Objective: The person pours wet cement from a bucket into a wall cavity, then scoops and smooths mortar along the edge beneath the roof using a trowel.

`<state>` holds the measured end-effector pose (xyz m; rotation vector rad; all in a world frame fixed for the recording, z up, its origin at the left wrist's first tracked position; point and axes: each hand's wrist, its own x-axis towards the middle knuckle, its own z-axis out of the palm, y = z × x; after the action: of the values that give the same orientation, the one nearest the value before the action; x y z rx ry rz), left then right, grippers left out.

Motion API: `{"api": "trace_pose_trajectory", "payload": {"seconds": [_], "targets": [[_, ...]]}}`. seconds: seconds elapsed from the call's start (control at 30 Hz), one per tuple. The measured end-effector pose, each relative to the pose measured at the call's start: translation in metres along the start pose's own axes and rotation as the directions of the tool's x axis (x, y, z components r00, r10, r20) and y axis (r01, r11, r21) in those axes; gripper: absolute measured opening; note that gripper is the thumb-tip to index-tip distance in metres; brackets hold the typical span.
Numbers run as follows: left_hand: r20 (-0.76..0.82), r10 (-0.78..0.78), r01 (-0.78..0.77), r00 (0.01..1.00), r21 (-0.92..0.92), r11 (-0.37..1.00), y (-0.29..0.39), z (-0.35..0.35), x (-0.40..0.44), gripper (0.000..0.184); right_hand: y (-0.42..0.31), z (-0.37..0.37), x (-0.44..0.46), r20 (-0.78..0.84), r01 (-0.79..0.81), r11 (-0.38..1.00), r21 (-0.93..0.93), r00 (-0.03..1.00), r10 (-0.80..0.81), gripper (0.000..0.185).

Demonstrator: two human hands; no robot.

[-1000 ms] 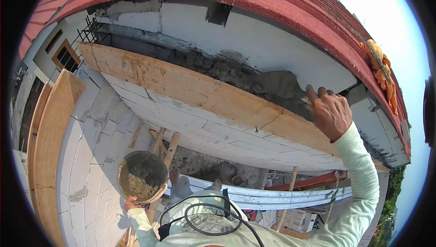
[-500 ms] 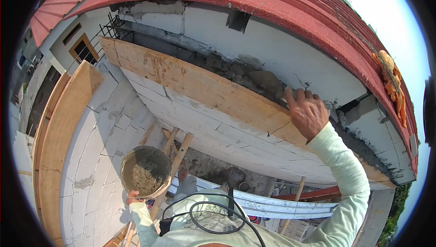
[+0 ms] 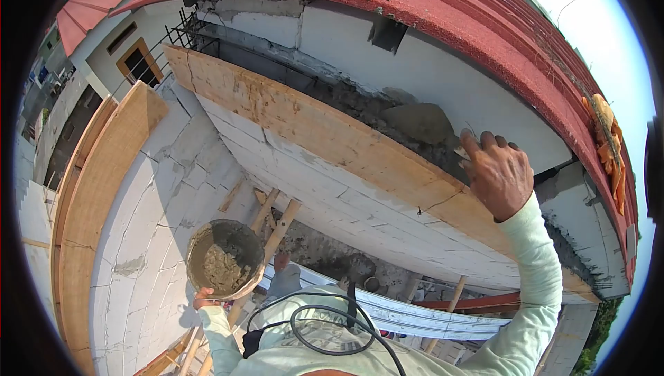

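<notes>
At the lower left my left hand (image 3: pixel 205 298) grips the rim of a round bucket (image 3: pixel 196 265) with wet grey mortar (image 3: pixel 223 270) inside. My right hand (image 3: pixel 499 172) is closed round the handle of a trowel (image 3: pixel 418 123), whose mortar-coated blade points left. That blade lies in the gap between the white wall (image 3: pixel 408 65) and a long wooden board (image 3: pixel 311 123), over rough grey mortar (image 3: pixel 346 103). Most of the handle is hidden by my fingers.
A red roof edge (image 3: pixel 443 26) curves above the wall. Rebar ends (image 3: pixel 183 30) stick out at the upper left. More boards (image 3: pixel 104 196) stand at the left. Wooden poles (image 3: pixel 280 227) and a ribbed metal sheet (image 3: pixel 408 317) are below. An orange cloth (image 3: pixel 607 148) hangs at the right.
The trowel and my right hand first shifted left along the gap, then back right, with more of the blade showing now. The view has turned slightly. My left hand still holds the bucket.
</notes>
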<state>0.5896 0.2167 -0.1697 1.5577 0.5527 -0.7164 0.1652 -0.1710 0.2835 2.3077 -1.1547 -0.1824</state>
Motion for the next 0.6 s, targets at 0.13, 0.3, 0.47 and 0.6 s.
{"api": "trace_pose_trajectory", "payload": {"seconds": [0.13, 0.3, 0.47, 0.6], "targets": [[-0.013, 0.021, -0.022, 1.0, -0.095, 0.995, 0.005, 0.017, -0.011, 0.012, -0.029, 0.05, 0.036, -0.067, 0.138, 0.988, -0.064, 0.988, -0.142, 0.036], [0.025, 0.071, -0.072, 0.997, 0.05, 0.996, 0.006, 0.006, 0.015, 0.013, -0.013, 0.026, 0.033, -0.073, 0.078, 0.997, -0.007, 0.994, -0.078, 0.039], [-0.02, 0.012, -0.011, 1.0, 0.078, 0.997, 0.007, 0.01, 0.005, 0.013, 0.009, -0.009, 0.007, -0.081, -0.092, 0.992, 0.082, 0.992, 0.098, 0.045], [-0.06, 0.014, -0.002, 0.998, 0.201, 0.98, 0.016, 0.01, -0.001, 0.015, -0.01, 0.037, 0.028, 0.011, 0.04, 0.984, 0.172, 0.999, -0.042, 0.044]]}}
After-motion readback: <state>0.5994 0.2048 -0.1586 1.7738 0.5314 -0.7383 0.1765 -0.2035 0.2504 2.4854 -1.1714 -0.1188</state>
